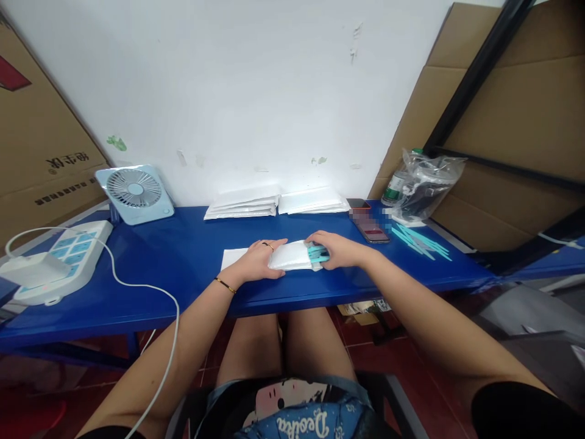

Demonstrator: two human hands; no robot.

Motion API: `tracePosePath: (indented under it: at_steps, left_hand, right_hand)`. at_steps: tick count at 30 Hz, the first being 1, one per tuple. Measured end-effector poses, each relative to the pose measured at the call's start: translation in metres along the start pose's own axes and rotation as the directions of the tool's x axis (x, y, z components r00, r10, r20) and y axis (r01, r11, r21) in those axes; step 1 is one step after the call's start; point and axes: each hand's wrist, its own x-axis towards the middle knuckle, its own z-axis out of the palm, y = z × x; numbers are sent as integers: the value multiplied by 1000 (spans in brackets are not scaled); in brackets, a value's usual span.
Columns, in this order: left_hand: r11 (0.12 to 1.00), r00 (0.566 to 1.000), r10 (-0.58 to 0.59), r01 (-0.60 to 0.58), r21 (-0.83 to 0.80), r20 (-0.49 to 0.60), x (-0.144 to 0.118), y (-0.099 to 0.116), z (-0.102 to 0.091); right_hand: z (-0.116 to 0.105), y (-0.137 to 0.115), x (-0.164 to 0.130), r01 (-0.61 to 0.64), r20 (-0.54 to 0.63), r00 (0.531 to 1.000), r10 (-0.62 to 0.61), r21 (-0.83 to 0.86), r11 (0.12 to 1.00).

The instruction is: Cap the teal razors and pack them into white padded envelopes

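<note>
On the blue table (183, 256) lies a white padded envelope (292, 256). My left hand (258, 259) presses flat on its left end; a ring and a thin bracelet show on that hand and wrist. My right hand (336, 250) grips a bundle of teal stick-like items (317, 254) at the envelope's right, open end, where they sit partly inside it. A white paper sheet (233, 257) lies under my left hand, just left of the envelope.
Two stacks of white envelopes (274, 201) lie by the wall. More loose teal sticks (418, 242), a phone (372, 230), a plastic bag with a bottle (423, 183) sit right. A small fan (134, 192) and a power strip with cable (64, 256) stand left. Cardboard flanks both sides.
</note>
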Motion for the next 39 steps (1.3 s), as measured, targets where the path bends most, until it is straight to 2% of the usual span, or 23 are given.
tracePosePath:
  at_steps: [1,3,6,8,10,13,15,18,21,25,28,30,32,34,36,39]
  left_hand:
    - [1000,1000,14,-14,-3,19,1,0,-1]
    - [1000,998,28,-27,-16,53,2,1,-5]
    - [998,995,32,-27,-53,96,4,2,-8]
    - [996,993,29,-19,-82,116,6,1,-8]
    - [995,990,19,-6,-97,141,9,-1,-8]
    - [995,978,44,-26,-94,202,15,-6,-13]
    - [995,974,81,-68,-66,213,17,-5,-19]
    - [993,990,106,-110,32,94,12,10,-25]
    - [986,986,133,-121,119,-103,1,42,-15]
    - [926,965,223,-166,339,-137,-5,77,16]
    - [878,956,247,-151,455,-159,-2,80,30]
    - [868,950,252,-136,477,-186,-1,75,29]
    - [893,937,239,-109,437,-254,-1,70,22]
    - [943,913,200,-81,324,-355,-3,69,11]
    - [982,877,146,-74,171,-458,-4,70,-4]
    - [996,808,64,-92,-19,-585,2,71,-29]
  right_hand:
    - [-5,6,-9,-10,10,1000,10,73,997]
    - [-11,18,-26,-107,34,994,103,185,977]
    - [-5,30,-40,-280,104,960,260,384,880]
    - [7,29,-35,-296,112,953,282,548,782]
    - [21,20,-22,-255,58,956,286,643,722]
    - [33,2,-6,-219,-84,941,328,589,778]
    - [31,-6,-5,-231,-128,933,336,503,832]
    - [19,-6,-19,-174,-109,966,236,401,899]
    - [8,3,-30,-62,-168,980,112,275,959]
    - [13,15,-18,-10,-216,976,20,47,999]
    - [19,17,-6,-2,-226,974,-21,-100,995]
    - [21,15,-4,3,-226,973,-40,-158,987]
    - [19,9,-6,25,-233,970,-63,-164,986]
    - [15,1,-9,58,-267,960,-86,-111,992]
    - [8,-7,-9,107,-330,938,-107,-20,994]
    - [-8,-17,-2,183,-415,902,-121,112,977]
